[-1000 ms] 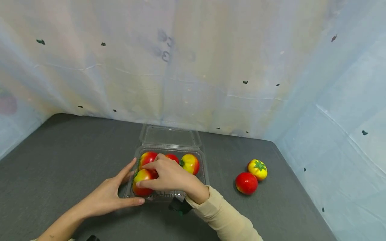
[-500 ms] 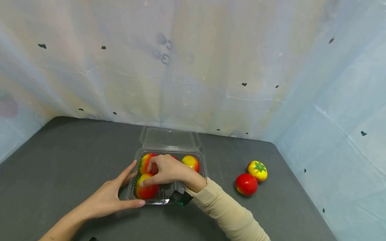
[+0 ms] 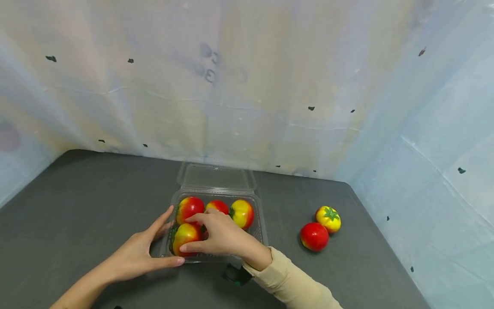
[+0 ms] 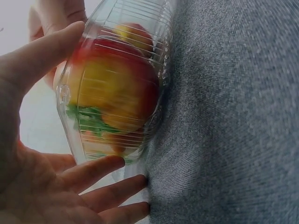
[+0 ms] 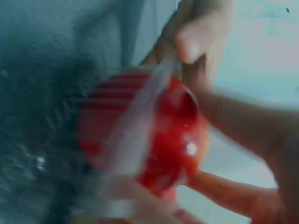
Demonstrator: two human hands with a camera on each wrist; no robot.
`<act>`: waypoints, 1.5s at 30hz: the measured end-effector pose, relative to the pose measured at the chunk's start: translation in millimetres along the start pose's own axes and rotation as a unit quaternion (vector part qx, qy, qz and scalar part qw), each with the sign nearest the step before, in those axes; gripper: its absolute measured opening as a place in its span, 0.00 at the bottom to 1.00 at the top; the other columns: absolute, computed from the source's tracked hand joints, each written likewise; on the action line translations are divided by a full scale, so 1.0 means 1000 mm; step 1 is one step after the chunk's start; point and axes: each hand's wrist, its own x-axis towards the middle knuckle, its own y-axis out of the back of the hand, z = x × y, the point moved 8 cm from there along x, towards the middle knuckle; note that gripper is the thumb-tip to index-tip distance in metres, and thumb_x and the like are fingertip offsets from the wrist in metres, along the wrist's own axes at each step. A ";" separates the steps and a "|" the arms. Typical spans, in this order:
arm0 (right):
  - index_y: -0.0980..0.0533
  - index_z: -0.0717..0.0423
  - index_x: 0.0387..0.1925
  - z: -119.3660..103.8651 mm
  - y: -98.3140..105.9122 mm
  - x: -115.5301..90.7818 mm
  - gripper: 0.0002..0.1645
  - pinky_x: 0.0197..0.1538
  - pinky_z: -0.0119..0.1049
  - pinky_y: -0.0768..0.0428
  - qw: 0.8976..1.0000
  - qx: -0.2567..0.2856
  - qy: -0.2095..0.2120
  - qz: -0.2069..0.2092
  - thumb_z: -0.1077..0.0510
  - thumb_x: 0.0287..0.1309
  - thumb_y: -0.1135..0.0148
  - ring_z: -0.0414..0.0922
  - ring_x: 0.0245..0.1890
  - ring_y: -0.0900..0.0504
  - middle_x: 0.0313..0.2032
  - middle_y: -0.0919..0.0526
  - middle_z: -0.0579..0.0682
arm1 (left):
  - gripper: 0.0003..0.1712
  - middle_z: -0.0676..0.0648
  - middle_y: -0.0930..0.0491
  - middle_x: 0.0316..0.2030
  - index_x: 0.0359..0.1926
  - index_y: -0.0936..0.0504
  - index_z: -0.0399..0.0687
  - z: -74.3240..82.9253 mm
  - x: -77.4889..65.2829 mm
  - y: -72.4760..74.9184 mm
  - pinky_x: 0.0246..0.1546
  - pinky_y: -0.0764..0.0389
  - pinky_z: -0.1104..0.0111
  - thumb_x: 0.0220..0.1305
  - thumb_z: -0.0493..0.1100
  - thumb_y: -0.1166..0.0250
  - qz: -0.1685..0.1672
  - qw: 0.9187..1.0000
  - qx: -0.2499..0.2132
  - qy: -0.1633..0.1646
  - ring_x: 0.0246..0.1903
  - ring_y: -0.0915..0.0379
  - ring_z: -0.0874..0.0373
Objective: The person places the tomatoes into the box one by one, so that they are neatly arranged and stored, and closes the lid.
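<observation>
Fruit (image 3: 184, 234): inside box (image 3: 261, 227), 8 o'clock. Your right hand (image 3: 221, 234): curled round it. Your left hand (image 3: 140, 256): spread beside box. Step, apparently: seating fruit. Next: you'd likely release, then fetch red fruit (image 3: 314, 237) or yellow fruit (image 3: 328, 221), 3 o'clock.

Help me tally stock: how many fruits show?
6: in the container, back-left fruit, back-middle fruit, back-right fruit, front-left fruit; right of it, red fruit and yellow fruit. The right hand may hide more.
</observation>
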 end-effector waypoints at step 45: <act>0.31 0.55 0.63 0.021 -0.008 -0.031 0.35 0.42 0.22 0.21 0.983 0.110 0.065 0.133 0.49 0.57 0.32 0.41 0.44 0.18 0.55 0.21 0.51 | 0.65 0.31 0.37 0.67 0.77 0.64 0.52 -0.001 0.003 0.001 0.50 0.28 0.39 0.52 0.61 0.29 0.007 0.999 -0.016 0.036 0.62 0.35 0.33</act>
